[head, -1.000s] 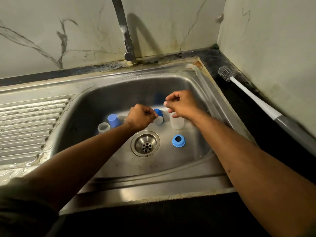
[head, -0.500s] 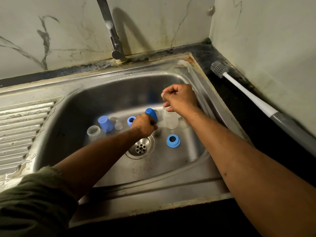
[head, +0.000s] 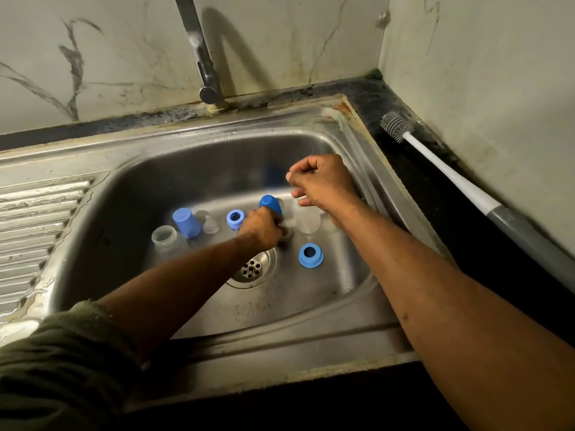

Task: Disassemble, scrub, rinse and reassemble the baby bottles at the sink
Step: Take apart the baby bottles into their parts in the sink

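Several baby bottle parts lie in the steel sink point(head: 193, 157). My left hand point(head: 263, 228) grips a small bottle with a dark blue cap point(head: 270, 204) near the drain point(head: 253, 269). My right hand point(head: 320, 180) is curled into a fist just above an upright clear bottle point(head: 308, 222); whether it holds the rim is hidden. To the left stand a light blue cap point(head: 186, 223), an open clear bottle point(head: 165, 239), a clear nipple point(head: 211, 226) and a blue screw ring point(head: 235, 218). A second blue ring point(head: 310, 255) lies right of the drain.
The tap point(head: 202, 57) rises behind the sink and is not running. A bottle brush point(head: 435, 169) with a white and grey handle lies on the dark counter at the right wall. The ribbed drainboard point(head: 31, 228) is at the left.
My left hand has moved with the blue-capped bottle away from my right hand, down toward the drain. My right hand has stayed over the clear bottle.
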